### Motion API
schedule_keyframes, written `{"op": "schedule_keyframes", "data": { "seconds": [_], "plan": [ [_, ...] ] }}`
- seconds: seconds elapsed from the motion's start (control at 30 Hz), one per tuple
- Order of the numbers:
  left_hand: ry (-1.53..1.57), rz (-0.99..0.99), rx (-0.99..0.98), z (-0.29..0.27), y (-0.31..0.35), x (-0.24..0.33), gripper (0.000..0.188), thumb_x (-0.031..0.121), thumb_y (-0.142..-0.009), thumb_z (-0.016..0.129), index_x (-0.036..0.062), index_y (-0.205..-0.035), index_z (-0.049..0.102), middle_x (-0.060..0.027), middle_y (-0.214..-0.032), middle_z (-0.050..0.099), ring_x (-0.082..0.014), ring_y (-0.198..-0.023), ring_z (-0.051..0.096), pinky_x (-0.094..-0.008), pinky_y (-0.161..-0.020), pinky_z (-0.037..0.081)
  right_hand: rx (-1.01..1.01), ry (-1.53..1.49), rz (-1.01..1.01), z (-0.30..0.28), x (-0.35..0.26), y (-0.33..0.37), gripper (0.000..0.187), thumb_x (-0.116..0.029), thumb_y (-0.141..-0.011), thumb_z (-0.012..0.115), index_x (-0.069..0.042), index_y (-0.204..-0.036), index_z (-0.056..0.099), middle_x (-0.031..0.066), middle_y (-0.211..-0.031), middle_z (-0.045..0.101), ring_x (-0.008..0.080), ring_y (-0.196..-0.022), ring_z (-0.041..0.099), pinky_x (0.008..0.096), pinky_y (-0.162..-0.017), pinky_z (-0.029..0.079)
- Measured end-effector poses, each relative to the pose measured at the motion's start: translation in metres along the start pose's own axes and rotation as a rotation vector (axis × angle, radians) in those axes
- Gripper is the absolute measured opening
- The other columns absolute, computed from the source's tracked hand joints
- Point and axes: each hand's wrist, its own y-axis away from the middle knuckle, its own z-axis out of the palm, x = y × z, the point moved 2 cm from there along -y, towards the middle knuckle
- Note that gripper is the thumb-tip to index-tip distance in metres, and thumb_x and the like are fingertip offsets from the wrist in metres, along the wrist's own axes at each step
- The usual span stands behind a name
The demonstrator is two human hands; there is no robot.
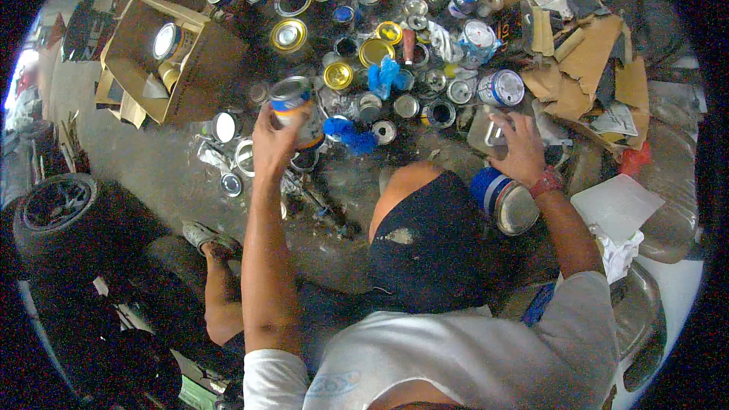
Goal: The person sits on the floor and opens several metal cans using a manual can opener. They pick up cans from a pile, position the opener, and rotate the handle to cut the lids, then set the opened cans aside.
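My left hand (272, 144) is closed round an upright paint can (290, 110) with an orange, white and blue label and a metal top. Its base overlaps other cans behind it. Over on the right, my right hand (525, 153) has its fingers spread, by a clear plastic container (480, 133); I cannot tell whether they touch. A blue can (486, 188) with a metal end lies tilted just below that hand and wrist, near my knee. A crumpled blue glove (351, 137) lies between the two hands.
Many open cans, lids and a gold-rimmed tin (288, 35) crowd the floor ahead. A cardboard box (206, 64) with cans stands at far left. Torn cardboard (588, 68) lies at right, beside a white plastic sheet (619, 203). A wheel (57, 203) is at left.
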Motion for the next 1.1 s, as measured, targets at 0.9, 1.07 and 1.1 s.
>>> {"op": "schedule_keyframes", "data": {
  "seconds": [0.9,1.07,1.1],
  "plan": [
    [0.409,-0.027,-0.122,-0.031,-0.435,0.25,0.059,0.055,-0.093,0.071,0.0094,-0.13,0.07,-0.0105,-0.116,0.076,-0.0253,-0.108,0.071,-0.0408,-0.088,0.059,0.26,-0.268,0.087,0.049,0.012,-0.038,0.083,-0.062,-0.076,0.09,-0.01,-0.132,0.058,0.0152,-0.132,0.063,0.0392,-0.122,0.059,0.0562,-0.104,0.05],
    [0.165,-0.039,-0.148,0.02,-0.475,0.187,0.059,0.049,-0.09,0.075,0.0091,-0.132,0.069,-0.0106,-0.118,0.076,-0.0252,-0.11,0.071,-0.0412,-0.091,0.059,0.368,-0.202,0.012,0.057,0.017,-0.033,0.086,-0.079,-0.084,0.075,-0.009,-0.131,0.058,0.0152,-0.134,0.062,0.04,-0.12,0.06,0.0574,-0.102,0.051],
    [0.142,-0.024,-0.146,0.018,-0.478,0.186,0.059,0.048,-0.089,0.076,0.0091,-0.132,0.069,-0.0107,-0.118,0.075,-0.0252,-0.11,0.071,-0.0413,-0.091,0.059,0.37,-0.213,0.034,0.057,0.016,-0.033,0.086,-0.079,-0.084,0.075,-0.009,-0.131,0.058,0.0155,-0.134,0.063,0.0404,-0.12,0.06,0.0574,-0.102,0.051]
  ]
}}
